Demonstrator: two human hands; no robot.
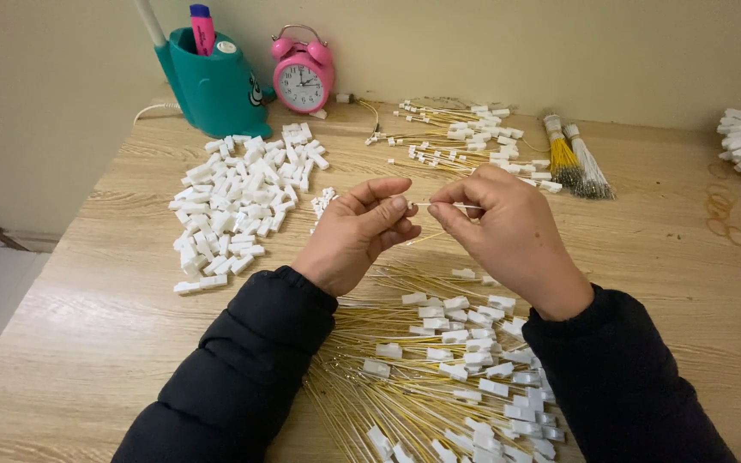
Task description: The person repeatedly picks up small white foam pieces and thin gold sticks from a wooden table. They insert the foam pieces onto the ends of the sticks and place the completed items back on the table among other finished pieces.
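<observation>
From the head camera, the left hand and the right hand meet above the light wooden desk, just in front of the pink round alarm clock. Each grip is pressed together: the fingertips of both hands pinch one thin yellow wire that runs between them. If a small white connector sits on its end, it is too small to tell.

The wire looks stiff but very thin, so it could bend or slip out if the pinch is loose. The sleeves are also a risk, because the dark padded cuffs lie on the heap of yellow wires with white plastic ends nearest the person, far in front of the clock, and a sideways move could drag and tangle them.

Left and in front of the clock is a pile of small white plastic housings, blocky and smooth. Right of the clock lies another bundle of yellow wires with white ends, then two tied bunches, one yellow and one white. Beside the clock stands a teal plastic pen holder.
</observation>
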